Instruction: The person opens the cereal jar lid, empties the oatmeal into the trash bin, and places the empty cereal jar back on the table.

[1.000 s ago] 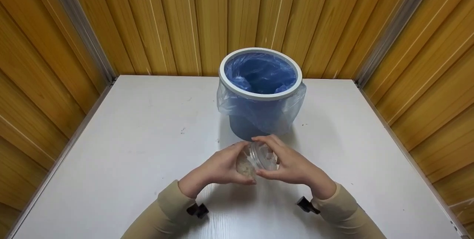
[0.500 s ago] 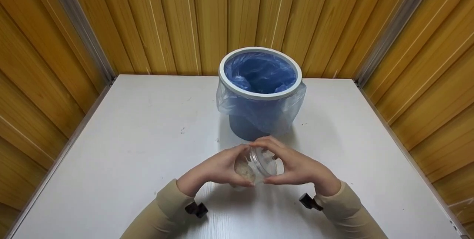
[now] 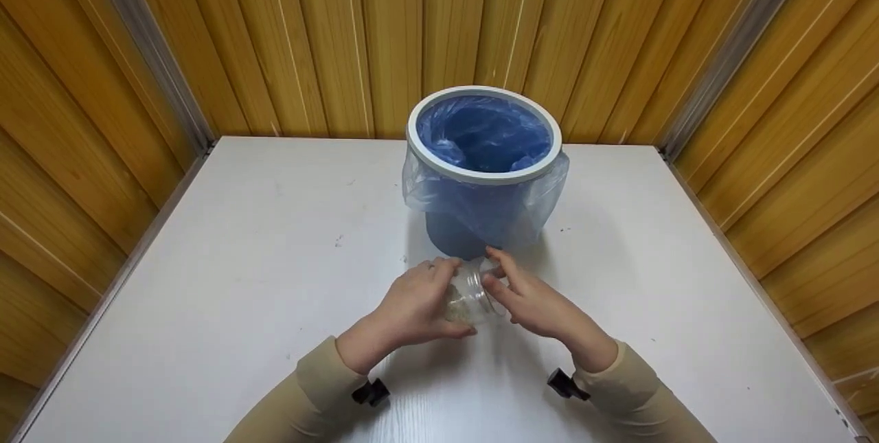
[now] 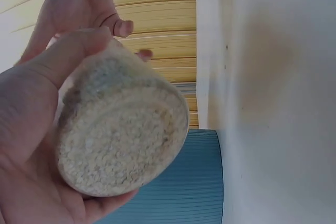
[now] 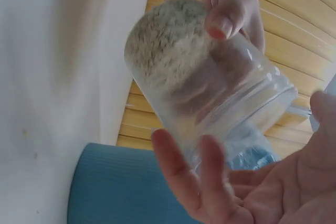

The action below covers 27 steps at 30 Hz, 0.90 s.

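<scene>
A clear plastic jar [image 3: 461, 304], partly filled with pale flakes, is held tilted in front of the bin, its screw-top end toward the right. My left hand [image 3: 412, 305] grips its lower body, fingers and thumb wrapped round the sides. In the left wrist view the jar's base [image 4: 123, 142] faces the camera, flakes packed against it. My right hand [image 3: 539, 302] is by the top end, fingers loosely bent and thumb apart. The right wrist view shows the jar's clear ridged top [image 5: 257, 103], with the fingertips [image 5: 212, 148] right beside it.
Behind the hands stands a blue bin [image 3: 457, 233] with a white ring rim [image 3: 484, 178] and a translucent blue bag liner [image 3: 529, 202] folded over it. The white table [image 3: 275, 237] is bounded by wood-patterned walls [image 3: 384, 38]. Small dark specks dot its surface.
My right hand has gone from spanning the jar's top end to a looser pose, its thumb moving up and off the front side. The left hand still holds the jar in nearly the same place.
</scene>
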{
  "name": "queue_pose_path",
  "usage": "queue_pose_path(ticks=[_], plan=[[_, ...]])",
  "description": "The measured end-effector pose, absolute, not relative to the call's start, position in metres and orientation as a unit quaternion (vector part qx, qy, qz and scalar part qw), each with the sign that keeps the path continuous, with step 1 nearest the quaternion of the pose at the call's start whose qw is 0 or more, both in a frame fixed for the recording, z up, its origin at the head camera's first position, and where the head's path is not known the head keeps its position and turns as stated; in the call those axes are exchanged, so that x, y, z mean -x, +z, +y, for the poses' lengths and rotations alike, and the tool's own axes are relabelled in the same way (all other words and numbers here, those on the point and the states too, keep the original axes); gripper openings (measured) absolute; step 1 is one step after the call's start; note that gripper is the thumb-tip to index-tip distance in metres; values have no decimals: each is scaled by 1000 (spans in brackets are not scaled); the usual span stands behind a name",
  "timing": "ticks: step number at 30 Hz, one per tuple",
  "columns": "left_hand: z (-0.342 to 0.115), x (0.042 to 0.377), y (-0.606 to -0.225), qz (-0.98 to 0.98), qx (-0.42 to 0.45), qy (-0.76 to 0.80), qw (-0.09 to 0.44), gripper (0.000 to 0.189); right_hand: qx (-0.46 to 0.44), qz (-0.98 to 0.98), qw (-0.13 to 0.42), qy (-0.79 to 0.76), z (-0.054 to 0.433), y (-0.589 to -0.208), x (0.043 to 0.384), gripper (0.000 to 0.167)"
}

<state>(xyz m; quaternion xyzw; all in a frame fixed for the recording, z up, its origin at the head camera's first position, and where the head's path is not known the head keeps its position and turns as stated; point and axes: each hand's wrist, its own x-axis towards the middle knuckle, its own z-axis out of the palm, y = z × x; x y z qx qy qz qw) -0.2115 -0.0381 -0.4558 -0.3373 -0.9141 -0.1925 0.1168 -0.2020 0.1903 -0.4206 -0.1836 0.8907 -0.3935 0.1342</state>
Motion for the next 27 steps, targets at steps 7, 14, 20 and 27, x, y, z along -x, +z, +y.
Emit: queue_pose_path(ticks=[7,14,20,27], plan=[[-35,208,-457,-919,339,-135,152,97,168,902,133,-375,186,-427,204,81],[-38,210,-455,-913,347,-172,126,95,187,901,109,-375,187,-426,203,75],[-41,212,-451,-911,345,-212,82,96,215,894,94,-381,189,-426,205,74],[-45,215,-447,-899,332,-284,-8,97,276,881,67,-380,193,-424,206,73]])
